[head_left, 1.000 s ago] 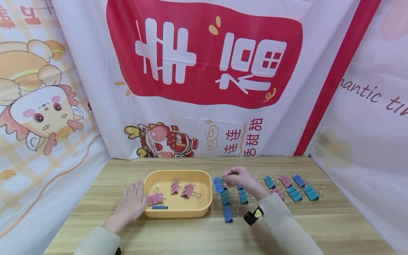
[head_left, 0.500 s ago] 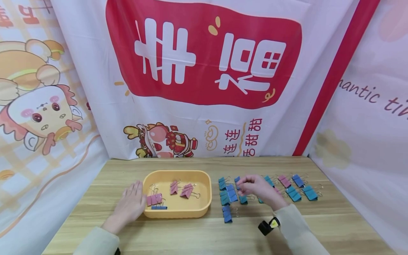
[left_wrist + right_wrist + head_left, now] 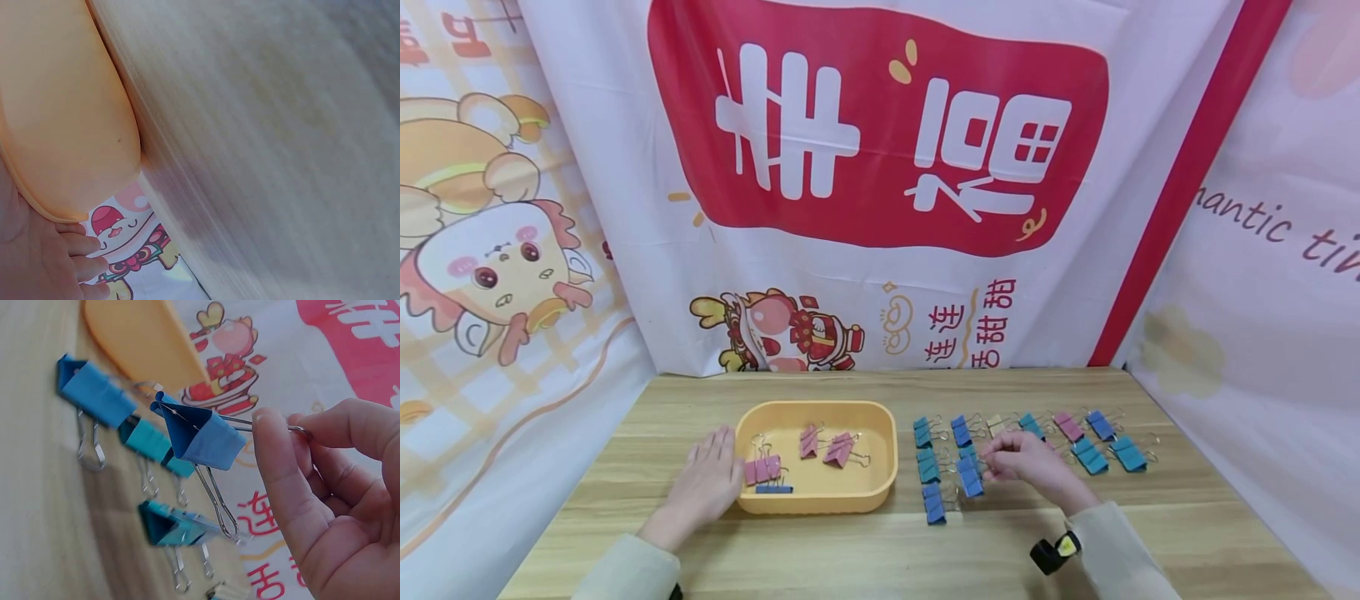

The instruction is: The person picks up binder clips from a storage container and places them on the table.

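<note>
My right hand [image 3: 1033,465] pinches one wire handle of a blue binder clip [image 3: 970,477]. In the right wrist view that clip [image 3: 203,434] hangs from thumb and fingers, its other handle pointing down. In the head view it overlaps a teal binder clip [image 3: 967,452]. My left hand [image 3: 703,483] lies with fingers straight against the left side of a yellow tray [image 3: 820,503]; the left wrist view shows its fingers along the tray wall [image 3: 69,112]. Inside the tray are three pink binder clips [image 3: 840,450] and a blue binder clip [image 3: 774,489].
Right of the tray, a blue binder clip [image 3: 934,505] lies nearest the front, with teal binder clips [image 3: 928,466] behind it. Farther right are a cream binder clip [image 3: 996,424], a pink binder clip [image 3: 1068,427] and several others. A printed cloth [image 3: 850,267] hangs behind the table.
My right hand has moved rightward and toward me, carrying the blue binder clip away from the tray side, past the first column of clips. The left hand stays by the tray.
</note>
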### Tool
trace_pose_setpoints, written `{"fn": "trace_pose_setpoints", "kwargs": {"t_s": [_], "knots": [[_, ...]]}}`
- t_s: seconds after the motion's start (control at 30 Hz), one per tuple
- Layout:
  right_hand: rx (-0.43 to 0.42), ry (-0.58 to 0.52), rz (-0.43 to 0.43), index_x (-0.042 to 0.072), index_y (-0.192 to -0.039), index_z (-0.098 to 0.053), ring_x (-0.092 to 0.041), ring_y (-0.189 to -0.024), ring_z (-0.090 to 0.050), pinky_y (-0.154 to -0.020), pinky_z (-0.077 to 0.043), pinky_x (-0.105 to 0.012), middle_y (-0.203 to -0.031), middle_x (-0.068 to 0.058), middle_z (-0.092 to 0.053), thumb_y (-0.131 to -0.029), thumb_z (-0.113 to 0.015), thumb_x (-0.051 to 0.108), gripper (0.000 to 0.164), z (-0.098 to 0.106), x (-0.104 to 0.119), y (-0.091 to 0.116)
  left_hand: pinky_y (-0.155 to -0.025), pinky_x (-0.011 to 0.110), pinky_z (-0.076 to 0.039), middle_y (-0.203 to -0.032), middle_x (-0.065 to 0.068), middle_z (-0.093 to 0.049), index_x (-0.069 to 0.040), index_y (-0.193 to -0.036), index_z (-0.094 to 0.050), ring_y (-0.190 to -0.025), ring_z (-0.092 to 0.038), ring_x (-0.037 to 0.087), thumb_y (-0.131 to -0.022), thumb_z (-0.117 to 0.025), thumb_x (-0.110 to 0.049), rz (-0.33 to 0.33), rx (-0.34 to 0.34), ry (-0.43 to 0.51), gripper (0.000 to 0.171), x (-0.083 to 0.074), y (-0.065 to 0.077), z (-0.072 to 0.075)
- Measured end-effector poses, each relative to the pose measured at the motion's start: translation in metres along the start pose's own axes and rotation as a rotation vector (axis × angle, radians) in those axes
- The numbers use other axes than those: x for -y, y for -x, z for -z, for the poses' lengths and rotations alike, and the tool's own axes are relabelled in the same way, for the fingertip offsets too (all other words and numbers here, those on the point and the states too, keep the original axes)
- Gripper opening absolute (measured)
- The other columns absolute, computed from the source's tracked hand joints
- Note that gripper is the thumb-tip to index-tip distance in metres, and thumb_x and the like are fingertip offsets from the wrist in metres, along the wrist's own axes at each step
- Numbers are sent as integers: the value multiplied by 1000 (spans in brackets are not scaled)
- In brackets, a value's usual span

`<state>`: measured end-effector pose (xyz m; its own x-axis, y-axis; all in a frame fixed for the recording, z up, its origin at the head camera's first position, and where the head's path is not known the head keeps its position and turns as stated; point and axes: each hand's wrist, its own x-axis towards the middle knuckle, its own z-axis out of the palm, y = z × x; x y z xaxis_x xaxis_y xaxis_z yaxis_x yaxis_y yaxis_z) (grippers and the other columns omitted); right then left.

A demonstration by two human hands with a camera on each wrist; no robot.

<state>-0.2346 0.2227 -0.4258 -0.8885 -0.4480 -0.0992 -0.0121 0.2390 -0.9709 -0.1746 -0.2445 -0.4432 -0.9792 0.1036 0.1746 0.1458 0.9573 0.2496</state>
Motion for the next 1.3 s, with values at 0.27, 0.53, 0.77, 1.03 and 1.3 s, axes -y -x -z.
{"fn": "trace_pose_setpoints", "kwargs": {"t_s": [0.27,0.53,0.77,1.03,1.3], "knots": [[46,-71,-43,-18,-99,-54,-22,-76,-62,-69,-54,-32,-91,-19,-61,-90,-53,3,23,3,-21,4,-105,59,-10,-141,36,-17,20,-135,-19,-129,-16,51,-98,-32,-21,-2,-3,-5,56,0,0,0],[43,-47,-97,-15,-99,-57,-20,-75,-62,-71,-54,-33,-93,-16,-61,-88,-54,3,22,6,-33,5,-105,58,-9,-141,35,-16,19,-135,-19,-129,-15,51,-99,-31,-22,-2,3,-3,56,1,0,-1],[66,-60,-115,-11,-101,-59,-21,-78,-63,-75,-54,-36,-94,-13,-62,-89,-57,8,23,11,-43,6,-105,58,-10,-141,35,-17,19,-135,-19,-129,-15,51,-99,-31,-22,2,4,-6,56,1,-1,-2],[95,-51,-98,-14,-103,-58,-20,-76,-62,-73,-54,-35,-92,-14,-63,-91,-56,11,28,15,-45,8,-105,59,-9,-142,35,-16,19,-135,-19,-129,-14,51,-99,-31,-22,7,11,-4,56,2,-2,-3],[63,-8,-109,-12,-106,-57,-19,-71,-59,-67,-55,-33,-86,-15,-60,-90,-57,14,31,15,-37,11,-105,58,-10,-141,35,-17,19,-135,-20,-129,-15,51,-99,-31,-22,7,6,-9,56,2,-1,-2]]}}
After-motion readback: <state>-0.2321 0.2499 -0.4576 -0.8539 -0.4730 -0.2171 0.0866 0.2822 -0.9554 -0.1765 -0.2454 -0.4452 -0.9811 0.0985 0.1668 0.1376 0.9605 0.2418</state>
